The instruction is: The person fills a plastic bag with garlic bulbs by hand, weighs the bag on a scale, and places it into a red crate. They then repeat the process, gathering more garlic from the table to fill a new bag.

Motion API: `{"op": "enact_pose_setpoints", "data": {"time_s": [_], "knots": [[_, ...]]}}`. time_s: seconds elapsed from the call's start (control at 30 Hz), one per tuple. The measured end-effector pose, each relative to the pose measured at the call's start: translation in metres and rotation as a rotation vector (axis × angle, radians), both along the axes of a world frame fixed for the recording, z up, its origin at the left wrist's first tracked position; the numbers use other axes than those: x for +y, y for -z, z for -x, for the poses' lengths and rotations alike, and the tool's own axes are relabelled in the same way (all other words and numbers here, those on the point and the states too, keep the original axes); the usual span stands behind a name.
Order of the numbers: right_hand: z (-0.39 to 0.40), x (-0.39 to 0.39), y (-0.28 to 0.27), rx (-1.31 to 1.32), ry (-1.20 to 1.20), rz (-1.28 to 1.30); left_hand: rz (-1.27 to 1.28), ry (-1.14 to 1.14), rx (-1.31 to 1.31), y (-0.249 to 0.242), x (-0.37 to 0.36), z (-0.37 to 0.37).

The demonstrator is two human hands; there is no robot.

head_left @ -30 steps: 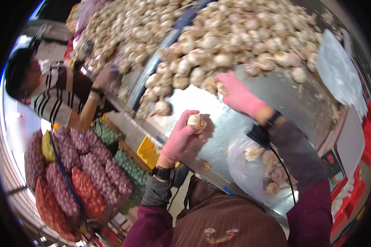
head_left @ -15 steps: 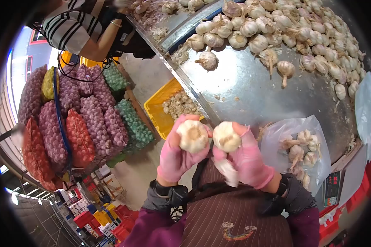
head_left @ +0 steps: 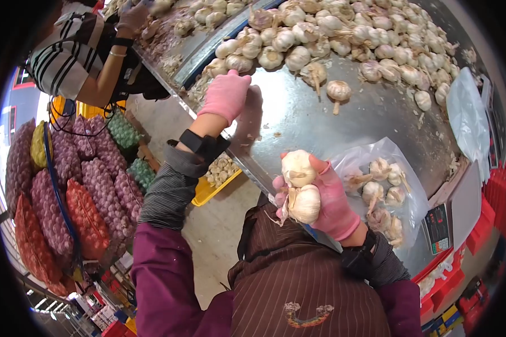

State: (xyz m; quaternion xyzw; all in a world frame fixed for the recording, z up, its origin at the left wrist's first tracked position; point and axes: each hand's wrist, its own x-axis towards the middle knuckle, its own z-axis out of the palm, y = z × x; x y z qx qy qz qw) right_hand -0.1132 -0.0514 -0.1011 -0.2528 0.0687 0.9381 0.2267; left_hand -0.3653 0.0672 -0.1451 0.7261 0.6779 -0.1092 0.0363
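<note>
Two garlic bulbs, a pale upper one (head_left: 298,168) and a lower one (head_left: 303,203) with trailing roots, are gripped in my right hand (head_left: 334,205), which wears a pink glove with bare fingertips. My left hand (head_left: 226,98), gloved the same way, reaches over the metal table (head_left: 303,118) at the near edge of the garlic pile (head_left: 343,28). Its fingers curl downward, and what lies under them is hidden. Close to my right hand, a clear plastic bag (head_left: 348,163) holds several garlic bulbs with stems.
A digital scale (head_left: 437,222) and a hanging plastic bag (head_left: 469,112) are at the right. Below the table's left edge stands a yellow crate (head_left: 208,194) of garlic. Stacked net sacks (head_left: 90,191) fill the left. A co-worker in a striped shirt (head_left: 67,53) works at upper left.
My left hand has left the bulb it held and moved up and left to the pile, covering where a loose bulb lay. My right hand now holds both bulbs. The view has shifted.
</note>
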Motion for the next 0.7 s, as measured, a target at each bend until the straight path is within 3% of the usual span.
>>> {"op": "enact_pose_setpoints", "data": {"time_s": [0.07, 0.17, 0.3, 0.33, 0.37, 0.4, 0.47, 0.53, 0.6, 0.67, 0.7], "knots": [[-0.001, 0.004, -0.003, 0.032, 0.040, -0.078, 0.024, -0.009, -0.014, -0.002, -0.001, 0.003], [-0.004, 0.012, -0.003, 0.010, 0.026, -0.187, 0.099, 0.134, 0.224, -0.005, -0.013, 0.004], [-0.002, 0.017, -0.018, -0.036, 0.009, -0.306, 0.206, 0.085, 0.169, -0.010, -0.009, 0.005], [-0.005, 0.017, -0.023, -0.186, -0.031, -0.502, 0.204, 0.085, 0.171, -0.016, -0.018, 0.004], [-0.006, 0.016, -0.026, -0.337, -0.066, -0.695, 0.194, -0.007, -0.468, -0.024, -0.031, 0.001], [-0.006, 0.014, -0.028, -0.337, -0.061, -0.690, 0.177, -0.104, -1.107, -0.033, -0.047, -0.004], [-0.002, 0.007, -0.030, -0.487, 0.066, -0.983, 0.208, -0.230, -1.594, -0.066, -0.082, -0.022], [0.023, 0.001, -0.037, -0.672, 0.028, -1.086, 0.027, -0.371, -1.711, -0.096, -0.114, -0.024], [0.071, -0.004, -0.049, -0.804, -0.131, -1.293, -0.385, -0.529, -1.678, -0.126, -0.133, -0.019], [0.112, -0.016, -0.040, -0.903, -0.032, -1.265, -0.622, -0.542, -1.719, -0.142, -0.150, -0.004], [0.113, -0.012, -0.043, -0.870, -0.026, -1.281, -0.600, -0.522, -1.653, -0.139, -0.158, 0.010]]}}
